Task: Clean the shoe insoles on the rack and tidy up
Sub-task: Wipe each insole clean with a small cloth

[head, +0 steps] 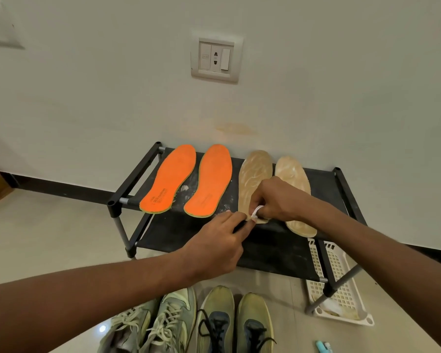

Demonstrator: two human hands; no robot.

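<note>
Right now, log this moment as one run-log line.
left hand: holds tan insole heel | right hand: grips white brush there | orange insoles: on rack

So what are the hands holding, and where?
Right hand grips a small white item, unidentifiable, at the tan insole's heel. Left hand pinches that heel edge.

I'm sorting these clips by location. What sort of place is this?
Probably a home entryway or room corner: a low shoe rack against a wall, sneakers on the tiled floor, and a wall socket.
</note>
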